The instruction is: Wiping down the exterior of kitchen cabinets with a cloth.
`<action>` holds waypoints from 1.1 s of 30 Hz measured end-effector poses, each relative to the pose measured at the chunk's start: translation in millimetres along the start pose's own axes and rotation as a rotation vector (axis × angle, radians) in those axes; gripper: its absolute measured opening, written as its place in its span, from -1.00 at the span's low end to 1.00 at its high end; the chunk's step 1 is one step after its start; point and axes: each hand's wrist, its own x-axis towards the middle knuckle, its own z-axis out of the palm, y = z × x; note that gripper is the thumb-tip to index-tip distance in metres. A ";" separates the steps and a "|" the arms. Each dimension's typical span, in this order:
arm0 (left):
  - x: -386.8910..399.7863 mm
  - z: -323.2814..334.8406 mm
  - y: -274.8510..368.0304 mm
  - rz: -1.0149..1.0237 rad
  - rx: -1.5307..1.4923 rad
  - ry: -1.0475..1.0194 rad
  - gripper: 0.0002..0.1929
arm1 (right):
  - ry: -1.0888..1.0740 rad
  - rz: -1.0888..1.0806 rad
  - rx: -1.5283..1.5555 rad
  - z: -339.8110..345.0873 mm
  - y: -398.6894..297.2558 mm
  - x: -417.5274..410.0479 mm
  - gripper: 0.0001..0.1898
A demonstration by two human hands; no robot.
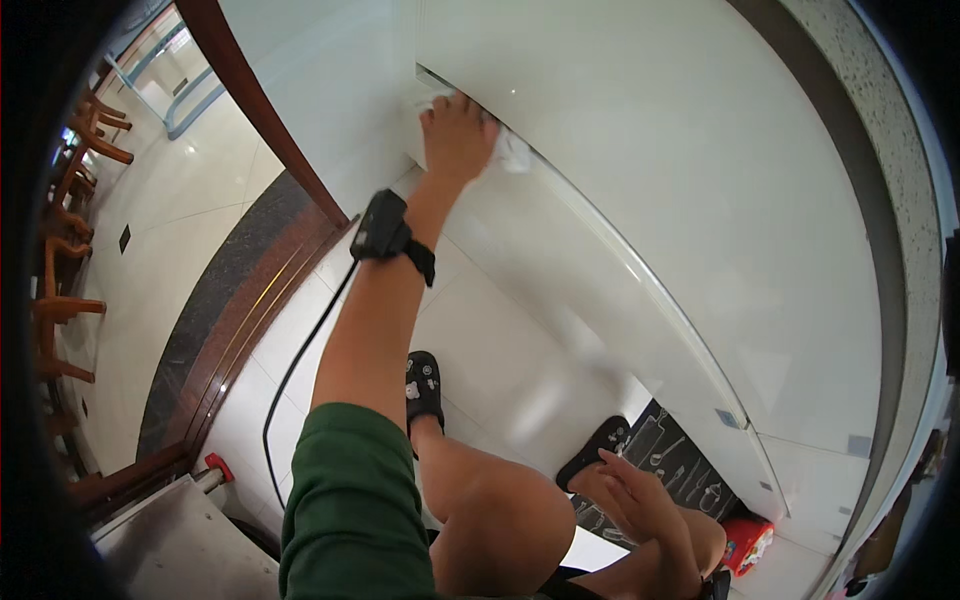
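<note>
My left hand [457,139] reaches forward to the upper edge of a glossy white drawer front [555,247]. It presses a crumpled white cloth or tissue [515,154] against that edge, and bits of it show on both sides of the fingers. Above the edge runs a broad white cabinet panel [660,187]. On the left wrist sits a black strapped device [382,229] with a cable. My right hand [634,491] is held low over my right leg, fingers loosely extended, holding nothing.
A brown door frame [259,112] and a dark stone threshold [217,315] lie to the left, with wooden chair legs [71,307] beyond. A metal box [184,540] is at lower left. A patterned black mat [675,457] and a red container [748,546] are at right.
</note>
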 end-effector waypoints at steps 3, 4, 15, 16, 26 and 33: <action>-36.3 -26.9 73.8 0.003 -0.233 -0.166 -0.56 | 0.008 -0.090 -0.008 0.3 3.8 -3.5 -0.52; -51.4 -36.2 98.6 0.012 -0.280 -0.160 -0.54 | 0.012 -0.119 -0.006 4.8 14.7 -4.3 -0.52; -140.2 -75.0 194.2 0.169 -0.854 -0.297 -0.49 | -0.051 -0.141 -0.020 23.6 0.8 -3.0 -0.52; -128.7 -69.2 176.5 0.035 -0.937 -0.289 -0.49 | -0.042 -0.139 0.004 24.5 1.5 -2.2 -0.51; -100.8 -74.5 204.4 -0.512 -1.125 -0.166 -0.64 | 0.041 -0.145 -0.033 14.6 7.5 -10.2 -0.50; -97.3 -41.2 181.6 -0.731 -1.221 -0.177 -0.69 | 0.073 -0.228 -0.014 12.3 -1.9 -14.1 -0.51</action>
